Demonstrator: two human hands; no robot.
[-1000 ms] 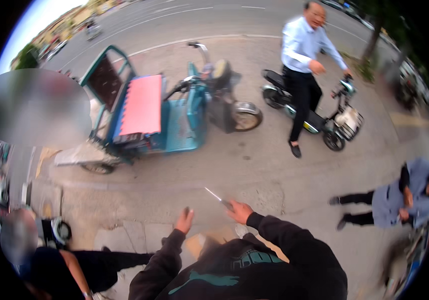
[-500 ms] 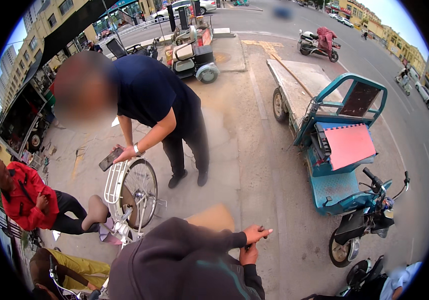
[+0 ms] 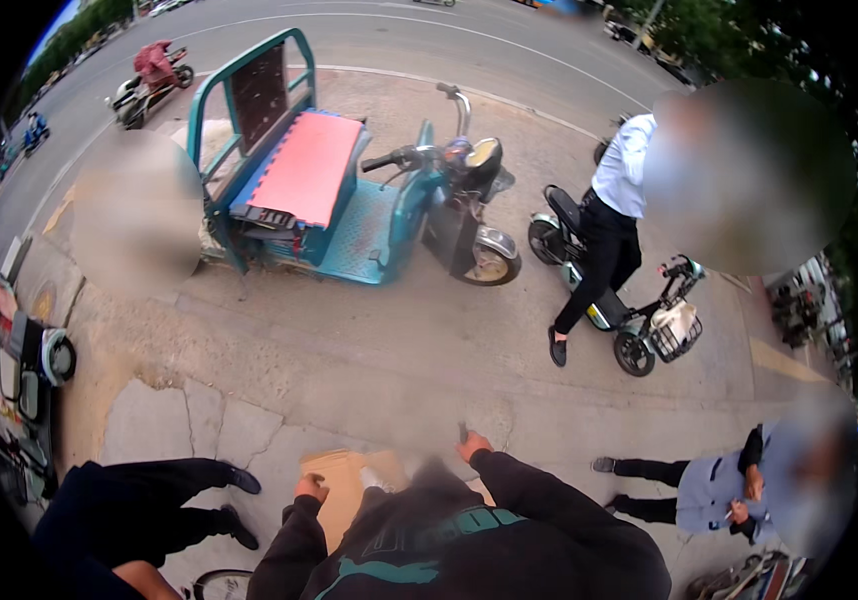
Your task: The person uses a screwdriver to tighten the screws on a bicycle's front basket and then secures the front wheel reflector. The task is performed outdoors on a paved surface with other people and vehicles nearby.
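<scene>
My right hand (image 3: 471, 446) is held out ahead of my dark sweatshirt, closed around a small, dark, stick-like object (image 3: 463, 432) whose kind I cannot make out. Lower and to the left, my left hand (image 3: 312, 487) is closed with its fingers curled; whatever may be inside is hidden. Beside it a piece of brown cardboard (image 3: 344, 488) shows below me, partly covered by my arm and body. The two hands are well apart.
A blue cargo tricycle (image 3: 354, 235) with a pink mat (image 3: 314, 165) stands ahead. To its right a person straddles an electric scooter (image 3: 609, 300). Another person in a grey vest (image 3: 714, 495) stands at right. Dark-trousered legs (image 3: 184, 520) are close on my left.
My view has swung right, so the tricycle now lies ahead and left. My hands, close together before, have separated; the dark object is in the right one. The white bicycle has mostly left view.
</scene>
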